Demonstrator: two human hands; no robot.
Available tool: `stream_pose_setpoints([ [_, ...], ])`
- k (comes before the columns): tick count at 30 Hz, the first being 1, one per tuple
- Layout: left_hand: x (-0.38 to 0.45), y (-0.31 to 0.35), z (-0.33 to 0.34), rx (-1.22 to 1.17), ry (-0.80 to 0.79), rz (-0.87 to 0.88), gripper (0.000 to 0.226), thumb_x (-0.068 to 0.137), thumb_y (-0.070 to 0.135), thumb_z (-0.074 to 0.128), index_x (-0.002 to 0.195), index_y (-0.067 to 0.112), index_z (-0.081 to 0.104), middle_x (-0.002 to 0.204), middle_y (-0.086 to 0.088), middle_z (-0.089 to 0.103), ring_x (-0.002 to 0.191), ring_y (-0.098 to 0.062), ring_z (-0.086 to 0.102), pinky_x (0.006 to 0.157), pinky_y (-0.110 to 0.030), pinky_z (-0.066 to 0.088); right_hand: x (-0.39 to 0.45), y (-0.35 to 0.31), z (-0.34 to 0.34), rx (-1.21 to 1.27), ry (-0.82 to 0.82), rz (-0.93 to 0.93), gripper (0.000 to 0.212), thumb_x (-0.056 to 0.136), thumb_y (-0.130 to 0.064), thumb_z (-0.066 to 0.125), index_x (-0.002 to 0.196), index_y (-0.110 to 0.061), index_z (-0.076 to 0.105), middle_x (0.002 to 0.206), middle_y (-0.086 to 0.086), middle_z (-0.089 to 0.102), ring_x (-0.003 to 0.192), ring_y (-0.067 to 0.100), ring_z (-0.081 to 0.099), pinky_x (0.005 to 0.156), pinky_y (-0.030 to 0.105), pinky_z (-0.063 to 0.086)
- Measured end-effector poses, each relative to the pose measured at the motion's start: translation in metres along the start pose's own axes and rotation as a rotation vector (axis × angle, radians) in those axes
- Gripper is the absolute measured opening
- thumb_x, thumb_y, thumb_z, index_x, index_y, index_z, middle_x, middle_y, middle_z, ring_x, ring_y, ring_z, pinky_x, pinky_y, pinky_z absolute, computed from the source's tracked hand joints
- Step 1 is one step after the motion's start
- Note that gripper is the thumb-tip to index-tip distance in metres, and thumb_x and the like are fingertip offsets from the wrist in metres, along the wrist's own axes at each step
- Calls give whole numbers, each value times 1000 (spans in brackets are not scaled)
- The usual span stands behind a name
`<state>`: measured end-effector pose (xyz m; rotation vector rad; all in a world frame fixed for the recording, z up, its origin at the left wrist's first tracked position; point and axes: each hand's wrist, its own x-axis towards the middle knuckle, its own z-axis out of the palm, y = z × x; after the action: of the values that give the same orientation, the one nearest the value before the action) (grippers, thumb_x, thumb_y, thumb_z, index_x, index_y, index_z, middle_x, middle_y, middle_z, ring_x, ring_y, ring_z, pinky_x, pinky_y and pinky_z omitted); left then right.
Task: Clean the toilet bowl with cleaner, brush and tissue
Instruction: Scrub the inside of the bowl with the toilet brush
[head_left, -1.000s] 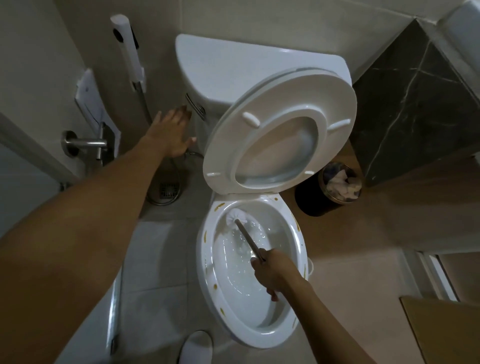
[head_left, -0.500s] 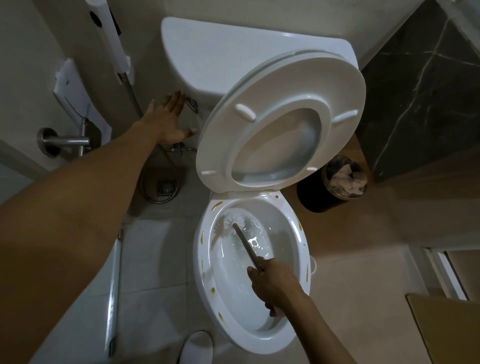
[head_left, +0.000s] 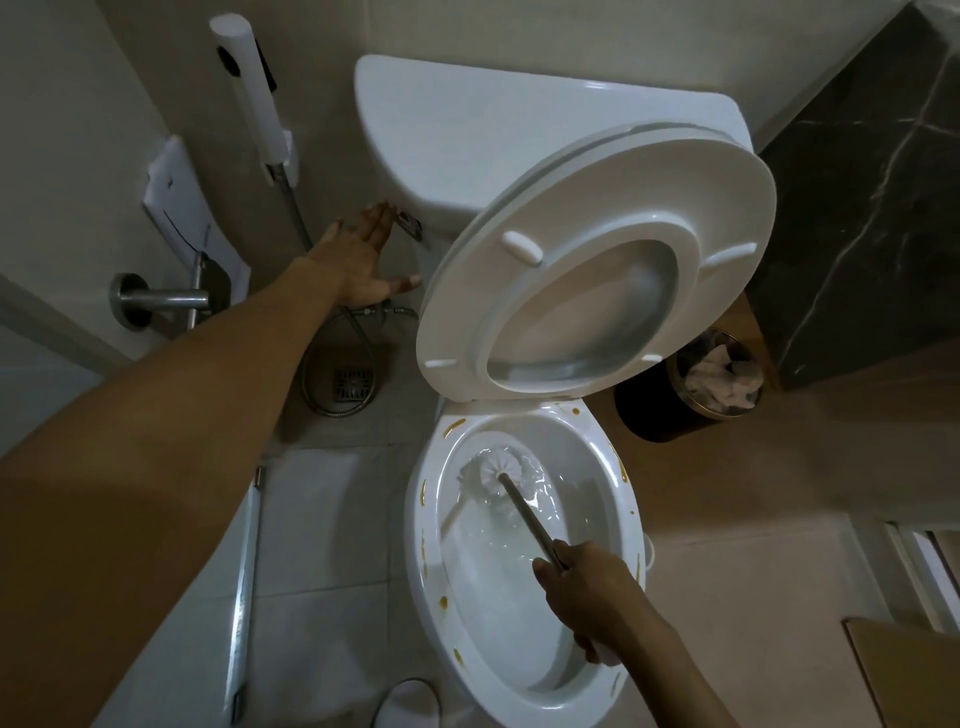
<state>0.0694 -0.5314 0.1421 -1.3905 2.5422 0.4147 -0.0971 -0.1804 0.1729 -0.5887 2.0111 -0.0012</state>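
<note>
toilet bowl (head_left: 524, 587) is seen low in the middle of the view, set on a pale tiled floor (head_left: 322, 519), with its seat (head_left: 597, 265) raised against the white tank (head_left: 467, 130). brown-yellow spots are scattered along the bowl's rim. a brush (head_left: 501, 470) with a white head is pressed against the far inner wall of the bowl, where water is swirling. its handle is gripped by the right hand (head_left: 592, 587), the fingers curled tight around it. the left hand (head_left: 363, 260) is stretched out toward the metal flush lever (head_left: 410, 224) on the tank's side, its fingers straight and held together, the tips at or just beside the lever; contact cannot be told. a white sprayer (head_left: 249, 88) is hung on the wall to the left, its hose (head_left: 332, 364) looped down over a floor drain (head_left: 353, 385). a dark bin (head_left: 685, 395) holding crumpled tissue is stood to the right of the bowl, beside a dark marbled wall (head_left: 857, 182).
</note>
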Motion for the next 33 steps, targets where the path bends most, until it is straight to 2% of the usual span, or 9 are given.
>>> stream_pose_setpoints([
  [8,-1,-2,-4,57,-36,14,97,88,71,30,150,12,-16,158,-5,-16,146,-17,-10,118,-41,-1,-1,-4,0,-22,-31,7,37,99,-36,47,126,-12,52,75,-1,47,49,11,47,37,16,37],
  [14,-1,-1,-9,127,-53,10,96,88,71,28,150,10,-15,159,-6,-14,146,-18,-8,118,-42,3,0,-6,3,-35,-25,-10,37,98,-37,47,126,-14,52,75,1,46,48,13,48,42,21,42],
  [22,-3,4,-16,188,-86,-3,97,88,71,26,150,8,-14,159,-7,-13,146,-20,-5,117,-43,6,-5,-7,5,-91,-30,-73,36,99,-36,45,128,-17,52,71,0,49,44,12,47,36,18,38],
  [26,-4,6,-16,181,-91,-10,96,88,70,26,149,8,-14,159,-7,-14,146,-19,-6,118,-45,6,-8,0,5,-204,-9,-129,36,101,-28,38,134,-18,49,82,3,53,44,13,48,36,19,37],
  [30,-4,7,-15,190,-94,-18,96,88,71,25,149,8,-14,159,-7,-14,146,-20,-6,118,-44,7,-14,11,10,-408,17,-224,40,102,-27,35,139,-19,46,93,1,57,70,18,57,61,23,48],
  [33,-4,7,-15,188,-98,-21,96,88,70,25,149,8,-15,159,-7,-15,146,-20,-6,118,-44,6,-18,19,15,-470,23,-247,43,102,-28,34,145,-21,39,109,4,63,90,22,66,73,27,52],
])
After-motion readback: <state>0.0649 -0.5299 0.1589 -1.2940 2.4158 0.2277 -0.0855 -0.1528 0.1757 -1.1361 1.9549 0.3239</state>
